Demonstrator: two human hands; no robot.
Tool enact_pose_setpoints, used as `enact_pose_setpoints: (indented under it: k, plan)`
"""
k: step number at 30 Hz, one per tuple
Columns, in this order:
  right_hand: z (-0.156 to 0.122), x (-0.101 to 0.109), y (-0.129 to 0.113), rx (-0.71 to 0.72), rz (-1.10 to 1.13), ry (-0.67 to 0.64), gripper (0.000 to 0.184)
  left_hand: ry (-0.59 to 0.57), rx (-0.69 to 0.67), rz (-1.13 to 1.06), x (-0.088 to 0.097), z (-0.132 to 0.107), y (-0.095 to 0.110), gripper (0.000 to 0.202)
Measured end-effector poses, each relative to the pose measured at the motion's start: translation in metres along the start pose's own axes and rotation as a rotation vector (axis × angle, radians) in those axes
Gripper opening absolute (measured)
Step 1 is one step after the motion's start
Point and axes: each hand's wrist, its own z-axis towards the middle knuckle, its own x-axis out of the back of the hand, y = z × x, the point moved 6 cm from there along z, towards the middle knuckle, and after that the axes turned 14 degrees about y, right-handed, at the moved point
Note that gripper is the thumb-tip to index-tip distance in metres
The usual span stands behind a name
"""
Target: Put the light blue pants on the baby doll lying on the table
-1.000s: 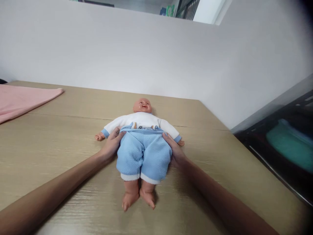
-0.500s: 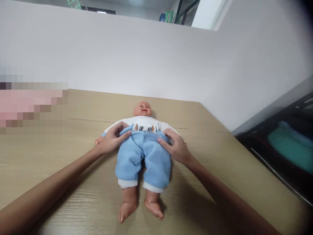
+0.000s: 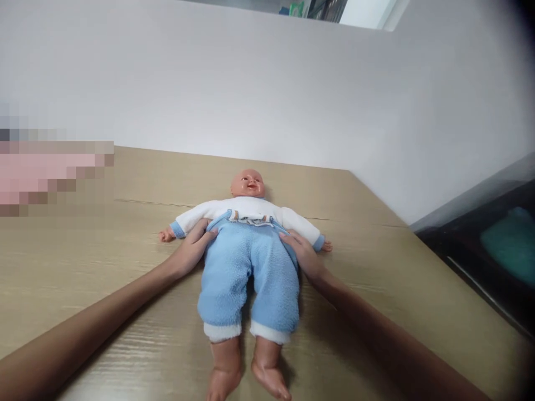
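A baby doll (image 3: 248, 185) lies on its back on the wooden table, feet towards me and arms spread. It wears a white top (image 3: 209, 209) with blue cuffs and fuzzy light blue trousers (image 3: 228, 270) with white hems. At the waist on the left side, my left hand (image 3: 195, 245) is closed on the edge of the trousers, thumb on top. On the other side my right hand (image 3: 301, 250) grips the waistband the same way. The fingers of both hands are partly hidden beneath the cloth and behind the doll's sides.
The wooden table (image 3: 137, 245) runs back to a pale wall (image 3: 188, 89). A blurred pinkish patch (image 3: 37, 172) covers the left edge of the view. At the right, beyond the table edge, is a dark object (image 3: 493, 250) with a teal area.
Both hands have moved down and outward along the sides of the waist. The white top's printed front is now more covered and bunched. The view has tilted down a little.
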Motion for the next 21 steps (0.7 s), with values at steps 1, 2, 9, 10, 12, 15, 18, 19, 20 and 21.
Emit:
enact_pose_setpoints:
  k: [1,2,9,10,12,15,18,19,20,21]
  plan:
    - [-0.003,0.002,0.003,-0.036,0.045,0.009,0.044,0.018,-0.001,0.002,0.000,-0.002,0.000,0.035]
    - [-0.005,0.002,0.007,-0.087,0.109,0.025,0.044,0.041,-0.007,0.001,0.000,-0.002,0.000,0.037]
    - [0.010,-0.015,0.026,-0.273,0.341,0.070,0.058,0.137,-0.010,-0.148,-0.015,0.016,0.005,0.041]
    - [0.014,-0.015,0.025,-0.239,0.293,0.046,0.057,0.123,-0.007,-0.137,-0.016,0.019,0.005,0.040]
    - [0.018,-0.012,0.020,-0.133,0.154,-0.045,0.045,0.073,-0.011,-0.074,-0.016,0.020,0.003,0.037]
    - [0.013,0.000,0.009,-0.010,-0.005,-0.171,0.023,0.014,-0.103,0.126,-0.008,0.017,0.002,0.032]
    - [0.004,0.010,-0.003,0.052,-0.074,-0.203,0.012,-0.024,-0.240,0.316,0.000,0.013,0.003,0.034]
    - [0.000,0.011,-0.007,0.081,-0.092,-0.214,0.013,-0.050,-0.249,0.328,0.000,0.011,0.002,0.036]
    - [-0.003,0.010,-0.010,0.098,-0.094,-0.222,0.016,-0.079,-0.229,0.303,0.000,0.010,0.001,0.038]
    - [-0.006,0.008,-0.012,0.094,-0.077,-0.226,0.021,-0.101,-0.183,0.246,0.000,0.009,0.000,0.039]
